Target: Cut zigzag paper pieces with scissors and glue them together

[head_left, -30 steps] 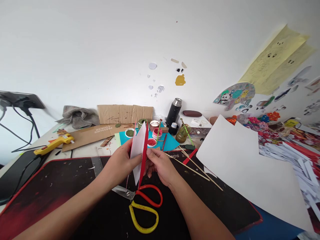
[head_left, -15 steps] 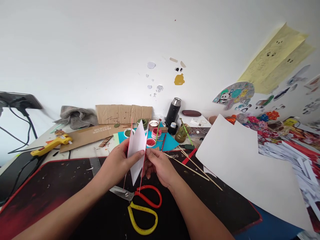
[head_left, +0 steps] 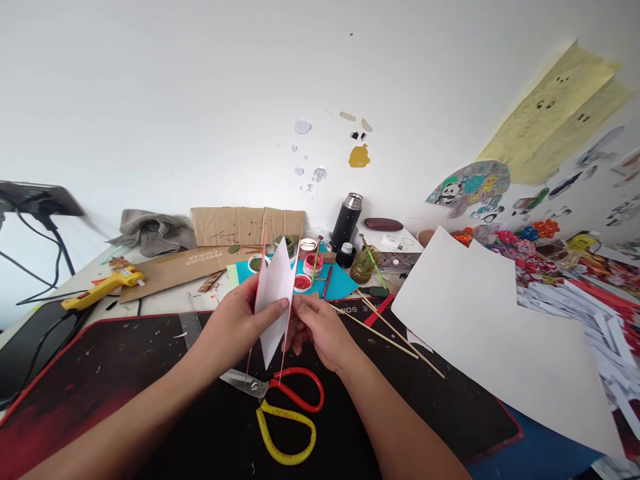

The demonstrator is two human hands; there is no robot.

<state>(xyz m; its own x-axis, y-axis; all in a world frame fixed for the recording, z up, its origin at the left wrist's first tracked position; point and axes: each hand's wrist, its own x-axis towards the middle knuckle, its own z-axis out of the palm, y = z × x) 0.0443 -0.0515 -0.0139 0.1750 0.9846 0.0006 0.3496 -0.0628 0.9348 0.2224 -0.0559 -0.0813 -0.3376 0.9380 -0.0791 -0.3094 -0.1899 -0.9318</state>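
Observation:
A folded sheet of paper (head_left: 274, 293), white inside and red outside, stands upright between my hands above the black desk mat (head_left: 100, 373). My left hand (head_left: 235, 327) pinches its left flap, thumb pressed on the white face. My right hand (head_left: 320, 330) grips the right flap from the other side with curled fingers. Scissors (head_left: 287, 413) with one red and one yellow handle lie on the mat just below my hands.
Large white sheets (head_left: 490, 333) cover the right side, with thin wooden sticks (head_left: 395, 337) beside them. Small paint pots (head_left: 307, 267), blue paper and a black flask (head_left: 347, 223) stand behind. A yellow glue gun (head_left: 103, 287) and cardboard (head_left: 245, 227) lie at the back left.
The folded paper has turned so that its white inside faces me more and the red outer face shows only as thin edges. Both hands stay in place.

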